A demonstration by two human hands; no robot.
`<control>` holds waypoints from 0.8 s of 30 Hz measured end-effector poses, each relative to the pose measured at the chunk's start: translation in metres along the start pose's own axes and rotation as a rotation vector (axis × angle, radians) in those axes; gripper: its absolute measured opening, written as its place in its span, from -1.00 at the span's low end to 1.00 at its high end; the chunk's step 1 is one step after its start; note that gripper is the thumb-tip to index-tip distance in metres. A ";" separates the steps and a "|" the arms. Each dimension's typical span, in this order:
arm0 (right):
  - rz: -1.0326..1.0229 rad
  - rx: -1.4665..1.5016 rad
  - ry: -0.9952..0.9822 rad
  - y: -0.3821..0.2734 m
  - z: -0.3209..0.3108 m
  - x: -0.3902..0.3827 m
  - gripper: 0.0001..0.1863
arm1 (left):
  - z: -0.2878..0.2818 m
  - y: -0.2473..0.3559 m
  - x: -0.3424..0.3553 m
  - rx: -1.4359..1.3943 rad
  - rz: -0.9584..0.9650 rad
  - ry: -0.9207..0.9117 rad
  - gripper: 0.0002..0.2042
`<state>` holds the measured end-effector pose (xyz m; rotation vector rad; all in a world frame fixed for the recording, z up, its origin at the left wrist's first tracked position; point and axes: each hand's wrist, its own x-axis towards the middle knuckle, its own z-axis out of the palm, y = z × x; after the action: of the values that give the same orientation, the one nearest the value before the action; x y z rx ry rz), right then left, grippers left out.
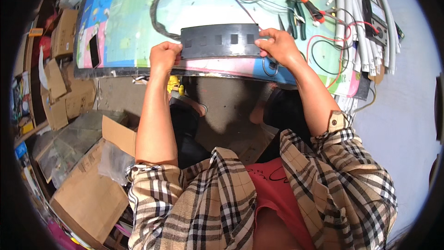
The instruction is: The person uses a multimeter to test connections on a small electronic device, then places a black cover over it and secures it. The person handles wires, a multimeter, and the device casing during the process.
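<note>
A long black rectangular panel (210, 46) with a row of several square cutouts or patches is held between my hands above the table's near edge. My left hand (164, 58) pinches its left end. At the right end, the thumb and fingers of my right hand (280, 47) grip the panel's edge. A thick black sleeved cable (155, 11) loops from behind the panel's left side toward the back, where thin wires come out of it. Below my right hand hangs a small dark cable loop (269, 68). What lies behind the panel is hidden.
Green-handled pliers (296, 11) and an orange-and-black screwdriver (314, 10) lie right of the panel. A multimeter (374, 18) with red and black leads rests on grey-white tubes (354, 14). A phone (94, 51) lies at the table's left. Cardboard boxes (88, 190) stand on the floor.
</note>
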<state>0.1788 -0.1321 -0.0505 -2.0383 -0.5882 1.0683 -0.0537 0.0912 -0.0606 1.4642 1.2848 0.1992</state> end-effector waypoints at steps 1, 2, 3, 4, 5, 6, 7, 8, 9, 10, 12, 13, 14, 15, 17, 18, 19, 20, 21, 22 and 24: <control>0.010 0.079 -0.030 0.005 -0.002 0.004 -0.59 | 0.002 0.002 0.000 -0.021 0.000 0.014 -0.85; 0.035 0.109 -0.057 0.010 -0.008 0.006 -0.61 | 0.005 0.004 -0.001 -0.012 -0.009 -0.010 -0.87; 0.053 0.142 -0.093 0.010 -0.010 0.007 -0.63 | 0.003 0.005 -0.001 -0.014 -0.020 -0.021 -0.87; 0.072 0.175 -0.129 0.010 -0.012 0.007 -0.64 | 0.002 0.004 -0.001 -0.030 -0.026 -0.030 -0.88; 0.078 0.188 -0.136 0.011 -0.012 0.007 -0.64 | 0.002 0.003 0.000 -0.047 -0.033 -0.039 -0.88; 0.083 0.200 -0.146 0.011 -0.012 0.008 -0.64 | 0.001 0.002 0.001 -0.058 -0.041 -0.045 -0.88; 0.087 0.212 -0.157 0.010 -0.011 0.007 -0.64 | 0.000 0.001 0.002 -0.069 -0.048 -0.050 -0.88; 0.105 0.219 -0.170 0.009 -0.012 0.006 -0.64 | 0.000 -0.001 0.003 -0.080 -0.056 -0.055 -0.88; 0.124 0.231 -0.176 0.009 -0.011 0.006 -0.63 | -0.001 -0.001 0.004 -0.075 -0.057 -0.058 -0.88; 0.143 0.242 -0.182 0.010 -0.009 0.007 -0.63 | -0.003 -0.002 0.004 -0.069 -0.058 -0.060 -0.89; 0.178 0.290 -0.220 0.015 -0.008 0.011 -0.61 | -0.003 -0.001 0.004 -0.055 -0.060 -0.059 -0.89; 0.177 0.295 -0.224 0.018 -0.008 0.011 -0.60 | -0.002 -0.001 0.004 -0.059 -0.058 -0.057 -0.89; 0.176 0.301 -0.228 0.020 -0.009 0.011 -0.60 | -0.002 -0.001 0.005 -0.064 -0.055 -0.054 -0.89; 0.175 0.307 -0.238 0.020 -0.008 0.011 -0.60 | -0.002 -0.003 0.005 -0.067 -0.056 -0.046 -0.89; 0.168 0.312 -0.227 0.019 -0.006 0.010 -0.62 | -0.001 -0.005 0.006 -0.081 -0.044 -0.036 -0.89; 0.164 0.316 -0.222 0.021 -0.005 0.012 -0.63 | -0.001 -0.005 0.006 -0.087 -0.037 -0.033 -0.89; 0.161 0.320 -0.216 0.022 -0.004 0.013 -0.64 | -0.001 -0.007 0.006 -0.123 -0.061 -0.050 -0.89; 0.158 0.322 -0.213 0.023 -0.003 0.012 -0.64 | -0.002 -0.009 0.006 -0.158 -0.086 -0.067 -0.88; 0.152 0.324 -0.211 0.022 -0.002 0.011 -0.65 | -0.003 -0.010 0.006 -0.193 -0.109 -0.081 -0.88; 0.146 0.326 -0.210 0.022 -0.002 0.012 -0.66 | -0.004 -0.012 0.008 -0.206 -0.123 -0.098 -0.86; 0.150 0.332 -0.225 0.023 -0.001 0.015 -0.67 | -0.006 -0.015 0.009 -0.255 -0.176 -0.113 -0.84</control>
<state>0.1896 -0.1367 -0.0760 -1.7060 -0.3431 1.3962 -0.0631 0.0983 -0.0747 1.1254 1.2394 0.1546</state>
